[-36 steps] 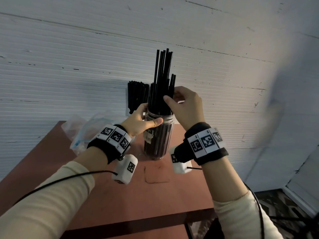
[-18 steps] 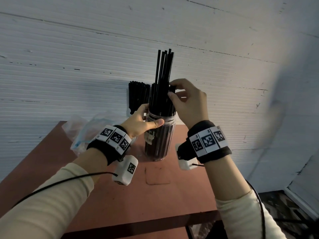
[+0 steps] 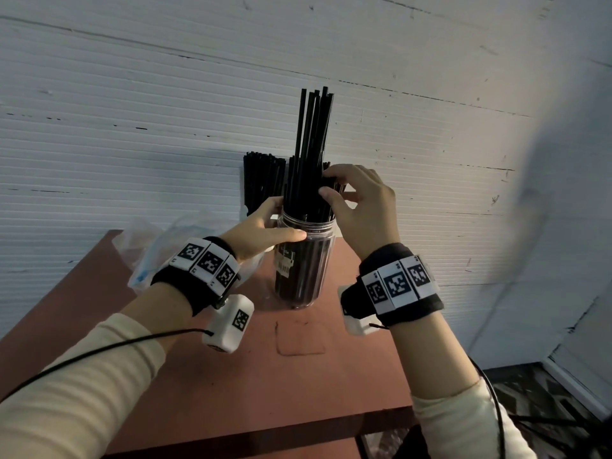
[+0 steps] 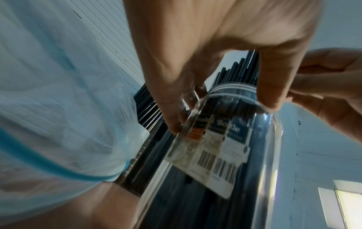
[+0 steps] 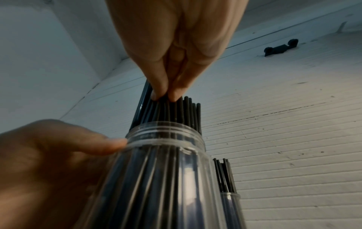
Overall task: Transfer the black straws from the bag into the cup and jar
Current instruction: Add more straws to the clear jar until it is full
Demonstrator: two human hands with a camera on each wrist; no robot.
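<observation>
A clear plastic jar (image 3: 303, 260) packed with black straws (image 3: 311, 144) stands on the red-brown table (image 3: 231, 376). My left hand (image 3: 288, 220) grips the jar's threaded neck, thumb in front and fingers behind. My right hand (image 3: 326, 184) pinches the upper ends of the shorter straws at the jar's right side; in the right wrist view its fingertips (image 5: 156, 95) sit on the straw tops. Several straws stand taller than the rest. Behind the jar, a clear cup (image 5: 229, 203) holds more black straws (image 3: 263, 180). The crumpled clear bag (image 3: 149, 246) lies at the left.
A white ribbed wall (image 3: 132, 111) rises directly behind the table. The table's front edge (image 3: 265, 435) runs below my forearms, and its right edge drops to a dark floor (image 3: 546, 392). A labelled sticker (image 4: 215, 147) is on the jar's side.
My right hand rose a little along the straws, then came back down, its thumb and forefinger closing on the short straws. The left hand kept its grip on the jar.
</observation>
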